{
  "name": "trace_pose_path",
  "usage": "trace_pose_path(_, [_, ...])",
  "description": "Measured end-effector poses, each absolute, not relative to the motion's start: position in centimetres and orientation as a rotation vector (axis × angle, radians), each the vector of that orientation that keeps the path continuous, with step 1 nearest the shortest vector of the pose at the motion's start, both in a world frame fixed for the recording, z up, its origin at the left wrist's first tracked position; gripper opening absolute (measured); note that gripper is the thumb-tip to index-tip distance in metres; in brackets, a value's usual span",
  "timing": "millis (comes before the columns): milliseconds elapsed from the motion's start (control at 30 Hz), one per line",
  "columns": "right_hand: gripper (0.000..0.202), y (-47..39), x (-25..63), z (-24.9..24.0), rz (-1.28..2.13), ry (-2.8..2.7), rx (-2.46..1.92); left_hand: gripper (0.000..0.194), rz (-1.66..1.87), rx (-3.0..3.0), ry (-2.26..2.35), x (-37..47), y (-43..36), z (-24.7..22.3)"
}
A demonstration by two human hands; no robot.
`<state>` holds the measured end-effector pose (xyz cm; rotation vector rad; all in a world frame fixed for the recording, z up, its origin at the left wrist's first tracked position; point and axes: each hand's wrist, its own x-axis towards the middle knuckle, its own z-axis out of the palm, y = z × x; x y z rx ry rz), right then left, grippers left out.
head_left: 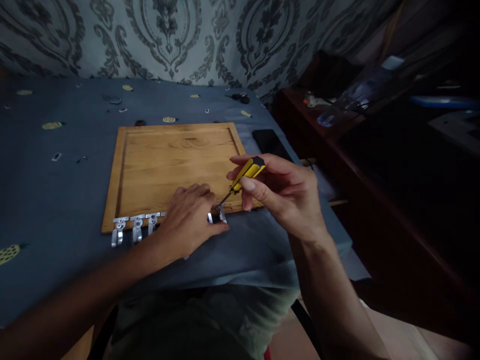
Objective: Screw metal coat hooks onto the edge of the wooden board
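Observation:
A framed wooden panel (pixel 180 165) lies on the blue patterned cloth. Several silver metal hinges (pixel 118 231) line its near edge at the left. My left hand (pixel 192 218) rests on the near edge, its fingers closed around a metal hinge (pixel 222 214) toward the right. Between thumb and fingers, my right hand (pixel 287 192) holds a yellow and black screwdriver (pixel 247 175). The screwdriver slants down to the left, its tip at that hinge. Fingers of my left hand partly hide the hinge, and the exact contact at the tip is too small to tell.
A black phone (pixel 272 143) lies right of the panel. Small dark items (pixel 240 97) sit near the cloth's back edge. At the right, a dark red wooden surface (pixel 300 107) bears a clear plastic bottle (pixel 365 90). A patterned wall covering (pixel 168 40) rises behind.

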<state>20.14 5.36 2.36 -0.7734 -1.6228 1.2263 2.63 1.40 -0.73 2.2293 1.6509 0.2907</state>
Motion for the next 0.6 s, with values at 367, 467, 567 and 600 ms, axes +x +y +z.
trace_pose_path(367, [0.024,5.39,19.94,2.32,1.238,-1.6,-0.77,0.034,0.304,2.222,1.623,2.67,1.43,-0.71])
trace_pose_path(467, [0.022,5.41,20.26,2.18,1.253,-1.631,-0.758,0.036,0.285,2.218,1.64,2.71,1.45,-0.68])
trace_pose_path(567, [0.02,5.36,20.07,2.05,1.203,-1.625,-0.787,0.035,0.301,2.221,1.632,2.67,1.41,-0.74])
trace_pose_path(600, [0.023,5.34,19.92,2.0,1.188,-1.617,-0.798,0.034,0.317,2.223,1.626,2.65,1.38,-0.77])
